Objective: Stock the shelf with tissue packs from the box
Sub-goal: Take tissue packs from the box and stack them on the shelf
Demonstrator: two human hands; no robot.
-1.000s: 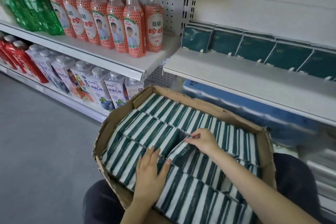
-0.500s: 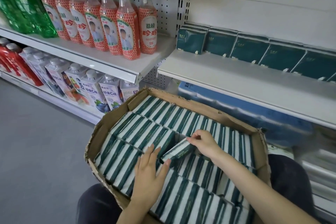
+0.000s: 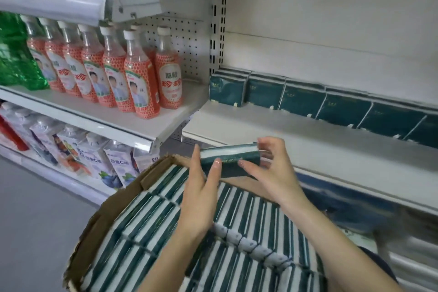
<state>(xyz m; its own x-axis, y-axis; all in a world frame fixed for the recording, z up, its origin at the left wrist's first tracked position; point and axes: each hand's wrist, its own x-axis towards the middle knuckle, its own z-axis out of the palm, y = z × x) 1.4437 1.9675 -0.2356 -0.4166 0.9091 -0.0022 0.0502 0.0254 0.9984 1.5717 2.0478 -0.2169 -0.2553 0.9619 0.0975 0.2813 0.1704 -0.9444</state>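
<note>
The carry step is in hand: 1 tissue pack (image 3: 231, 157) is out of the box (image 3: 111, 204) and held between 2 hands. The left hand (image 3: 201, 199) clasps its left end, thumb on the front face, while the right hand (image 3: 276, 174) pinches its right end. It hangs above the box's far rim, just short of the shelf (image 3: 308, 147) lip. Next, I judge, it must travel forward and stand upright against the row of packs (image 3: 301, 102) at the back.

L grip (image 3: 201, 196) & R grip (image 3: 275, 173) fwd, both pinching tissue pack (image 3: 231, 156).
</note>
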